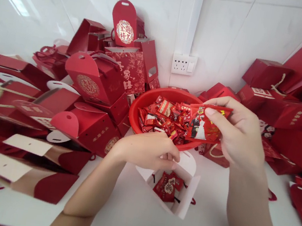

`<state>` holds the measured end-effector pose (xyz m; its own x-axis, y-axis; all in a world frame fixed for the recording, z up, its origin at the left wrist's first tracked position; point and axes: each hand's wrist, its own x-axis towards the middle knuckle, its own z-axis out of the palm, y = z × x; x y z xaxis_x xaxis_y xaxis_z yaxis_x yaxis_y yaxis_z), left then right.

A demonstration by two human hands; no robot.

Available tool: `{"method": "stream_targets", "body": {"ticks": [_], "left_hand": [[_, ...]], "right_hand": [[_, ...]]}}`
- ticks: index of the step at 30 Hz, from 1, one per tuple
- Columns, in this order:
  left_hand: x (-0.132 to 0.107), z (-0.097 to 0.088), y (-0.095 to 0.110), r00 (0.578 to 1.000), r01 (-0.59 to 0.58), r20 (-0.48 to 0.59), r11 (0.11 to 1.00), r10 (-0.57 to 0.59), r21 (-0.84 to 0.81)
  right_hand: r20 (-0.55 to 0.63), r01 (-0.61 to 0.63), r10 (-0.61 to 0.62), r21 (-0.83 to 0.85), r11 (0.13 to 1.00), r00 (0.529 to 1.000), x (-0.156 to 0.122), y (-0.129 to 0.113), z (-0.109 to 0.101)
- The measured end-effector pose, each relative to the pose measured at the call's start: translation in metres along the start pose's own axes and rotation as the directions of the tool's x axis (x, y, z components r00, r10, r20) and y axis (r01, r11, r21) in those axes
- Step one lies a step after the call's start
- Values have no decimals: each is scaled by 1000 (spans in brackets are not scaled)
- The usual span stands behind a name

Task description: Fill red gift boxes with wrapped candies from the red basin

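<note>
My right hand [242, 136] is closed on a flat red packet [206, 126] printed with a wedding couple, thumb on its front. The packet is held up over the right side of a red plastic basin [134, 122], which is heaped with red-wrapped candies [161, 118]. My left hand [150, 149] is at the basin's near side, above an open box [187, 200] with a white inside. Its fingers are curled beside the box's raised flap [189, 163]; whether they pinch anything is hidden. Inside the box lie several small red packets [166, 187].
Red gift boxes [95, 80] are stacked on the left, several with rope handles. Open boxes with cream flaps [5, 167] lie at the near left. More red boxes [298, 114] pile up on the right. A socket panel [183, 64] sits on the tiled wall behind.
</note>
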<state>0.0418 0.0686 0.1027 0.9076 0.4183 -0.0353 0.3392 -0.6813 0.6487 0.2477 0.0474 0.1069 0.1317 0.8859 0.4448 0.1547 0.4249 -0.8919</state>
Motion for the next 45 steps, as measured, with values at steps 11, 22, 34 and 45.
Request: {"method": "stream_targets", "body": {"ticks": [11,22,34,45], "left_hand": [[6,1,2,830,2,-525,941,-190,-337],[5,0,3,762,-114,-603,868,-235,-483],[4,-1,1,785,-184,-594,851,-174,-492],[2,-1,3,794,-171,-583,856,-174,-489]], "right_hand": [[-34,31,-29,43,999,999,2,4,-2],[-26,-15,21,206,978,999,2,3,0],[16,-19,16,192,981,1000,2,-1,-2],[111,-36,20,145,989,994,2,-1,-7]]}}
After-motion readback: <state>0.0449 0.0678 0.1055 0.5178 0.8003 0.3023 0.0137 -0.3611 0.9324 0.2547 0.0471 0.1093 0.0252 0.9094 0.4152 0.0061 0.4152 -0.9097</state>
